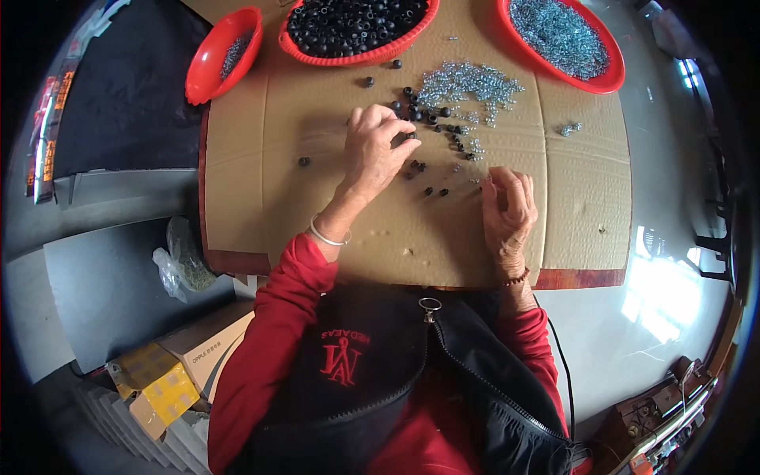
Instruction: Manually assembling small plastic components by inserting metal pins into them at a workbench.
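Note:
My left hand (372, 152) is over the middle of the cardboard, thumb and forefinger curled in around a small black bead-like piece (412, 136). Lower and to the right, my right hand (511, 207) has its thumb and fingertips pinched together; whatever they hold is too small to make out. Between and beyond the hands lie loose black round pieces (416, 115), some with a hole in them. A spread heap of small shiny silver metal parts (467, 85) lies just past them. A single black piece (304, 161) sits apart, left of my left hand.
A red basket (356, 59) full of black pieces stands at the far edge. Red bowls with silver parts stand at the far right (620, 75) and far left (204, 75). Flattened cardboard (332, 257) covers the table. Cartons (207, 348) and a plastic bag (188, 257) are at lower left.

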`<state>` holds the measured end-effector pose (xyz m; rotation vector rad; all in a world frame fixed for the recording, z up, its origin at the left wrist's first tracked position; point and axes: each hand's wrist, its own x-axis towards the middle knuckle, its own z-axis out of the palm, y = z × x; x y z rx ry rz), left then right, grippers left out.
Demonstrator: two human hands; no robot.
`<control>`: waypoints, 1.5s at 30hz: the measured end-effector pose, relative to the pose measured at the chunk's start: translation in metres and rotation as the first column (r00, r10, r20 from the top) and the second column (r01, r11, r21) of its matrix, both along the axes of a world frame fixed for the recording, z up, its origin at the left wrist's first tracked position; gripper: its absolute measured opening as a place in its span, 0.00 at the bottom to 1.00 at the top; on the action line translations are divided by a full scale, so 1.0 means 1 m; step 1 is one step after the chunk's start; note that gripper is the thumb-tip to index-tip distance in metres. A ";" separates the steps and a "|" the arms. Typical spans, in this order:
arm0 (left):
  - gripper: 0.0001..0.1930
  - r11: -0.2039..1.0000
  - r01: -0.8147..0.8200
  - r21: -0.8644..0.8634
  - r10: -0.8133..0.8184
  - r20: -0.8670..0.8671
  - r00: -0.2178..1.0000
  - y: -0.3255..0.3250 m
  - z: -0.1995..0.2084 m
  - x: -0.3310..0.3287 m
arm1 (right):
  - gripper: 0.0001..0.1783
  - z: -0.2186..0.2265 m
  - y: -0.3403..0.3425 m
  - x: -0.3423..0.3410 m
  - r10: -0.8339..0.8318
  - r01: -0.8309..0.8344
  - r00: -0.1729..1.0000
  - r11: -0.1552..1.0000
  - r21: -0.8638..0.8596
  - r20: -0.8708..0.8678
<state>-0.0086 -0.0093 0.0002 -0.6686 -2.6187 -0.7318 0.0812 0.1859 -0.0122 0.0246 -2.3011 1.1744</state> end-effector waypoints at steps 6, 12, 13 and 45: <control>0.08 0.497 -0.281 0.821 -0.475 0.529 0.704 0.003 0.032 0.031 | 0.07 0.006 0.002 0.007 0.186 -0.096 0.980 0.764 -0.638 0.076; 0.12 0.172 -0.464 0.869 -0.826 0.384 0.412 -0.005 0.032 0.058 | 0.06 0.033 -0.006 0.013 0.452 -0.147 0.892 0.306 -0.941 0.007; 0.12 0.173 -0.469 0.866 -0.827 0.386 0.409 -0.004 0.034 0.062 | 0.06 0.032 -0.007 0.014 0.518 -0.185 0.852 0.166 -0.969 -0.073; 0.11 0.175 -0.569 0.803 -0.796 0.456 0.399 -0.002 0.041 0.089 | 0.07 0.024 -0.010 0.029 0.623 -0.137 0.757 -0.145 -0.980 -0.198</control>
